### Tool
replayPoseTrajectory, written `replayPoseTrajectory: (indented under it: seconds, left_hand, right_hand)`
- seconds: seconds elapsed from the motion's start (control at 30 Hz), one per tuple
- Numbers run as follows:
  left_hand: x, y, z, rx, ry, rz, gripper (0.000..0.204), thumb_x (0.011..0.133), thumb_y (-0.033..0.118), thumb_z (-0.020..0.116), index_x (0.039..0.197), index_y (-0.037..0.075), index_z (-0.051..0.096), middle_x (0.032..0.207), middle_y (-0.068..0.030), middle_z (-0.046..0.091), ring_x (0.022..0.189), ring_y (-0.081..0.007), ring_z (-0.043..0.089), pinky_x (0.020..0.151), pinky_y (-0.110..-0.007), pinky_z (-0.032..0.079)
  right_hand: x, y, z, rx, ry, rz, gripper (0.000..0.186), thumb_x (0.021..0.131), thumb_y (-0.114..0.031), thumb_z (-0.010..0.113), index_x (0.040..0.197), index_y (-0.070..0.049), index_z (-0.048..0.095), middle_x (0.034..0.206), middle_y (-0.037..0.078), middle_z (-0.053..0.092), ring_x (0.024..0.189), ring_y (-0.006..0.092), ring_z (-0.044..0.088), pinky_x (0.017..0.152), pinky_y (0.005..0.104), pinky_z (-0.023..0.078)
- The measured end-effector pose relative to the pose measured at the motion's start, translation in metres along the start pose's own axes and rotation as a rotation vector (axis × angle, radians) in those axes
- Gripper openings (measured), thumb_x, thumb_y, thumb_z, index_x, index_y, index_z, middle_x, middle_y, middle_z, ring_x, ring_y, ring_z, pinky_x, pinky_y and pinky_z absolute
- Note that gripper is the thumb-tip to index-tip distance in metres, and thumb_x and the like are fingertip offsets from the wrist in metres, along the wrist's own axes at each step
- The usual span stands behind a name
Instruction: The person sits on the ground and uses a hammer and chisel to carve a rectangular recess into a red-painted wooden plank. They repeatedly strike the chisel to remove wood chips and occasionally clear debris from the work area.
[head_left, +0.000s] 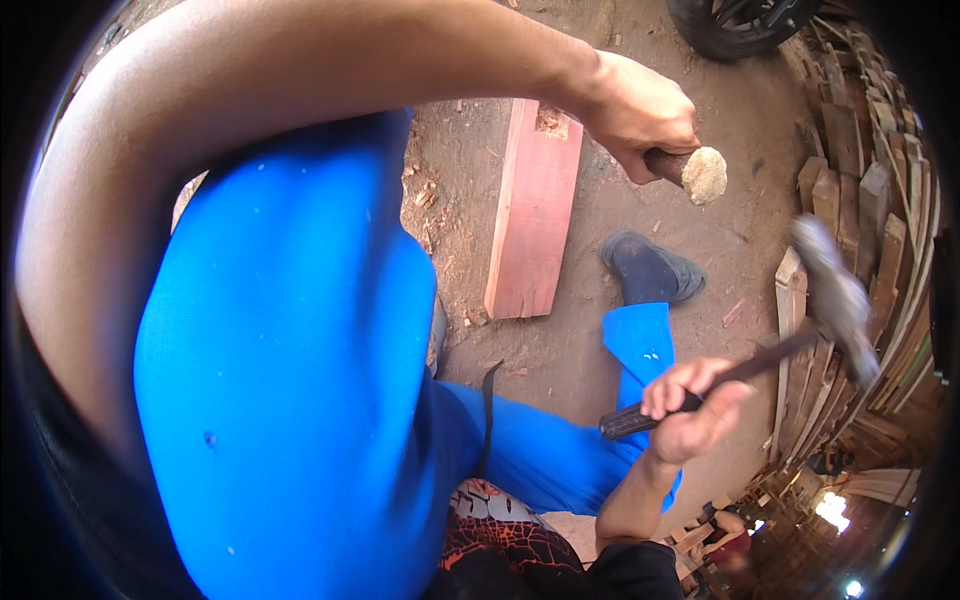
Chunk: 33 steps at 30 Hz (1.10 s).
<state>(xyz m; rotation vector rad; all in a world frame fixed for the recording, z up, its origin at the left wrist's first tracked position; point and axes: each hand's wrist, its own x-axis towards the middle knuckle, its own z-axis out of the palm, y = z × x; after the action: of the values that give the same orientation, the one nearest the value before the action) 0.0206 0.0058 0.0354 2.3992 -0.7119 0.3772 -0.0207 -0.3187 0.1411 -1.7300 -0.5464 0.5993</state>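
Gripping a hammer (pixel 775 353) in my right hand (pixel 690 412), I have my fingers curled round its black handgrip, a short end of which sticks out behind them. The metal head (pixel 836 300) is up to the right and blurred, apart from everything I can make out near it.

My left hand (pixel 648 115) is clenched round a brown wooden handle (pixel 666 163); its pale, frayed, mushroomed end (pixel 705 177) pokes out past my fist toward the lower right. The other end is hidden behind my hand, so I can't tell what it carries or whether it touches anything.

Just to the left of that fist a reddish timber (pixel 533 225) lies lengthwise on the dirt ground (pixel 545 352), with a rough cut recess (pixel 551 121) in its upper face near my wrist. Wood chips (pixel 425 197) are scattered to its left. The timber lies between my bent left leg (pixel 285 350), in blue trousers, and my dark right shoe (pixel 650 268). A black strap (pixel 488 420) hangs over the blue cloth. Stacked boards (pixel 870 230) line the right side, and a black wheel (pixel 738 28) stands at the top.
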Motion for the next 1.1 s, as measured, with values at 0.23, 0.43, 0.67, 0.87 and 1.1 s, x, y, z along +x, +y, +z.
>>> replayPoseTrajectory:
  seconds: [0.23,0.43,0.67,0.87,1.1]
  left_hand:
    - [0.000,-0.001,-0.001,0.012,-0.011,-0.012,0.021,0.072,0.012,0.072,0.081,-0.001,0.058,0.067,-0.0151,0.058,0.071,-0.0338,0.062,0.065,-0.046,0.054]
    - [0.001,-0.002,-0.005,0.012,0.042,0.005,0.018,0.076,0.019,0.071,0.077,0.004,0.062,0.067,-0.0152,0.064,0.064,-0.0354,0.064,0.061,-0.045,0.050]
    - [0.004,0.007,-0.017,0.003,0.219,-0.089,0.026,0.078,0.023,0.073,0.074,0.001,0.059,0.064,-0.0163,0.061,0.059,-0.0337,0.061,0.060,-0.043,0.050]
    - [-0.003,0.005,-0.021,0.020,0.152,-0.099,0.027,0.079,0.023,0.072,0.072,0.000,0.059,0.062,-0.0166,0.060,0.057,-0.0342,0.060,0.058,-0.042,0.049]
    - [-0.005,0.000,-0.018,0.061,0.096,-0.084,0.026,0.079,0.023,0.071,0.074,0.001,0.058,0.063,-0.0166,0.059,0.058,-0.0346,0.060,0.059,-0.043,0.050]
  right_hand:
    - [0.003,0.013,0.029,0.038,0.049,-0.226,0.057,0.105,-0.063,0.026,0.089,-0.010,0.039,0.058,0.005,0.041,0.040,0.0130,0.039,0.037,0.0273,0.039]
    - [-0.010,0.015,0.025,0.125,0.089,0.343,0.052,0.108,-0.055,0.031,0.087,-0.008,0.042,0.057,0.004,0.041,0.039,0.0119,0.038,0.037,0.0272,0.038]
    - [-0.017,0.025,0.035,0.219,0.172,0.352,0.053,0.108,-0.056,0.032,0.086,-0.008,0.042,0.055,0.004,0.041,0.038,0.0118,0.038,0.035,0.0277,0.038]
    - [-0.022,0.030,0.031,0.199,0.138,0.345,0.051,0.108,-0.054,0.032,0.087,-0.008,0.042,0.055,0.004,0.041,0.038,0.0117,0.038,0.036,0.0277,0.038]
    - [-0.024,0.031,0.037,0.243,0.109,0.342,0.049,0.109,-0.050,0.033,0.087,-0.008,0.042,0.057,0.005,0.043,0.039,0.0115,0.039,0.037,0.0273,0.039]
